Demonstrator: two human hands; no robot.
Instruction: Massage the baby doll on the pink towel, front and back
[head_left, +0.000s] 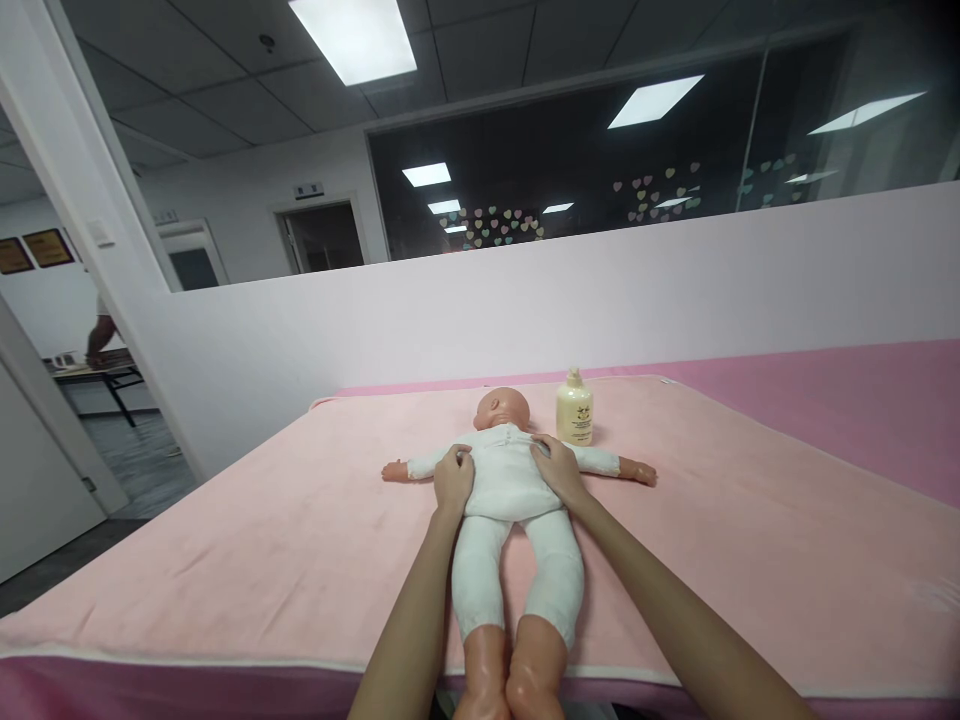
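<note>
A baby doll (504, 485) in a white cloth bodysuit lies on its back, arms spread and legs toward me. Its head (504, 408) is at the far end, tipped to the left. My left hand (454, 482) is curled against the left side of the doll's chest, by the armpit, its fingertips partly hidden. On the opposite side, my right hand (556, 468) holds the chest edge with fingers bent over the cloth. Close behind my right hand stands a pale yellow pump bottle (574, 410), upright beside the doll's shoulder.
A pink towel-like cover (300, 560) spreads over the table beneath the doll. Behind it runs a low white wall (420, 320) with dark glass above. At far left, beyond a doorway, part of a person (101, 335) shows at another table (97, 370).
</note>
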